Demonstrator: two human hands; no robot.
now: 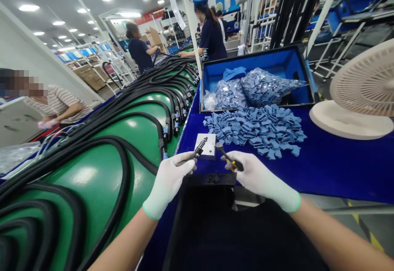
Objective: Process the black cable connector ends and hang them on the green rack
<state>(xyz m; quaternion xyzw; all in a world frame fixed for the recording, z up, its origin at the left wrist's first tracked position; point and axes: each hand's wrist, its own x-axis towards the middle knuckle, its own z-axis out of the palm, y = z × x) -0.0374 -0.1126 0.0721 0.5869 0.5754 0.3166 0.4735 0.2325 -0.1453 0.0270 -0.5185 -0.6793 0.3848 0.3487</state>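
Observation:
My left hand (172, 176), in a white glove, is closed around a slim black connector (201, 147) with ridges and pale metallic bands. The connector tilts up to the right, its tip over a small white block (210, 144) on the blue tabletop; I cannot tell whether they touch. Right of the block, my gloved right hand (250, 170) grips what looks like a small hammer (227, 156) with a black and yellow handle. Its dark head points toward the block, apart from the connector. Behind both hands lies a heap of blue plastic pieces (258, 129).
A blue bin (261, 60) holds clear bags of blue pieces (267, 86). A beige fan (353, 119) stands at the right. Thick black hoses (123, 172) cover the green conveyor (83, 176) at left. Several people work beyond it. A black tray (197, 222) sits below my hands.

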